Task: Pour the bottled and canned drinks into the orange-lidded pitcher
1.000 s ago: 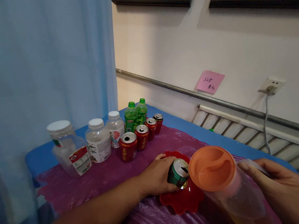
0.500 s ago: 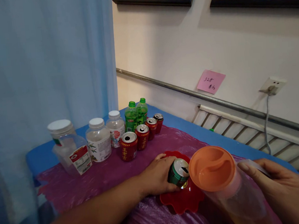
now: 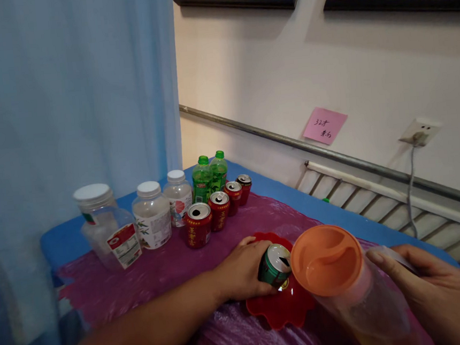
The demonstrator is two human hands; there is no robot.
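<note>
My left hand (image 3: 241, 271) is wrapped round a green drink can (image 3: 276, 265) with an open top, held tilted over a red flower-shaped dish (image 3: 280, 307). My right hand (image 3: 434, 297) grips the handle side of a clear plastic pitcher (image 3: 362, 303) with an orange lid (image 3: 326, 259), tipped toward the can. The pitcher's lid edge sits right beside the can's top. The dish lies on a purple plastic sheet (image 3: 158, 270).
Behind stand several red cans (image 3: 197, 225), two green bottles (image 3: 202, 179) and three clear jars with white lids (image 3: 151, 215) on a blue-covered table (image 3: 58, 238). A blue curtain (image 3: 65, 90) hangs left. A wall rail, pink note (image 3: 324, 125) and socket (image 3: 418, 132) are right.
</note>
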